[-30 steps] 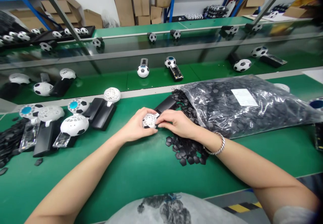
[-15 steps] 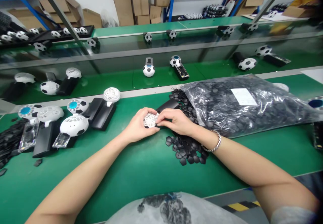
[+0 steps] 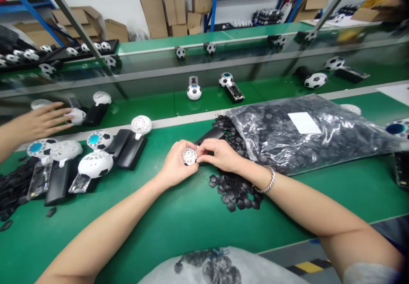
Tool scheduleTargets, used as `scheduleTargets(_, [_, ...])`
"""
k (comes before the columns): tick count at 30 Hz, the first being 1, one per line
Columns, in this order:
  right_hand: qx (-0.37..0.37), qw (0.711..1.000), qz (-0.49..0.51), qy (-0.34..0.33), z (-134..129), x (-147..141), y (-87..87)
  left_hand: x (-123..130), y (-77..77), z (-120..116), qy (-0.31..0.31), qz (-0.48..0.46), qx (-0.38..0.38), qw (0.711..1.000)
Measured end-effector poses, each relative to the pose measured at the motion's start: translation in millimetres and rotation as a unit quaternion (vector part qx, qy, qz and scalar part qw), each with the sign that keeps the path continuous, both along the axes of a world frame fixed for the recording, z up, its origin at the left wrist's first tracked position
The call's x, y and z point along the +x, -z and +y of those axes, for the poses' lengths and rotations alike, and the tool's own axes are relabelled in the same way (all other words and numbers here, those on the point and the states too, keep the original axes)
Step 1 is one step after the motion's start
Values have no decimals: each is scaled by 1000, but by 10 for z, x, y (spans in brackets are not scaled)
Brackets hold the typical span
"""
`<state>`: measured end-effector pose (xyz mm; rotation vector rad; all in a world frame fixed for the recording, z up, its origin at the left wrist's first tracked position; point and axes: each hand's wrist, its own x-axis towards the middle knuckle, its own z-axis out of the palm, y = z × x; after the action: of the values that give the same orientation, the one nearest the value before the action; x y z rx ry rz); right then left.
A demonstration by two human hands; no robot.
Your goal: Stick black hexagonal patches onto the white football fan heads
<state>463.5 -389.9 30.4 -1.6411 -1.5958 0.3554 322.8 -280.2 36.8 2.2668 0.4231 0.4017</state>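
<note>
Wrapped round a white, soccer-ball-patterned plastic shell is my left hand, closed on it above the green table. A black handle-like body extends behind the shell, partly covered by my fingers. My right hand pinches at the shell's right edge; the thing between its fingertips, if any, is too small to make out. Beside my right wrist, loose black pentagon pieces lie spread on the table. More of them spill from the mouth of a clear plastic bag.
Several ball-headed units with black bodies lie at the left, near a pile of black pieces. Another person's hand reaches in from the left. Beyond the metal edge, a green belt carries more ball units.
Another person's hand has come into view at the left, over the ball units on the belt. My hands stay together at the shell; the camera view has shifted slightly.
</note>
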Motion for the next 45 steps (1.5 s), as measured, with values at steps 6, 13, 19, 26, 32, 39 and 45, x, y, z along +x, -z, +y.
scheduleTargets(6, [-142, 982, -118, 43, -295, 66, -119, 336, -325, 438, -32, -5, 68, 997])
scheduleTargets(13, [-210, 956, -206, 16, -363, 82, -90, 1241, -387, 1438, -191, 61, 233, 952])
scheduleTargets(19, [-269, 942, -201, 24, -286, 156, -166, 2108, -84, 1285, -114, 49, 239, 963])
scheduleTargets(26, [-255, 942, -213, 54, -289, 264, -78, 2622, 71, 1075, -100, -12, 155, 983])
scheduleTargets(32, [-226, 958, -164, 59, -283, 304, -139, 1987, -553, 1126, -99, -99, 45, 989])
scheduleTargets(39, [-222, 973, -69, 6, -303, 281, -155, 927, -1590, 763, -18, 74, 78, 994])
scheduleTargets(45, [-231, 968, -82, -59, -342, 249, -268, 827, -1376, 438, 96, 281, 88, 951])
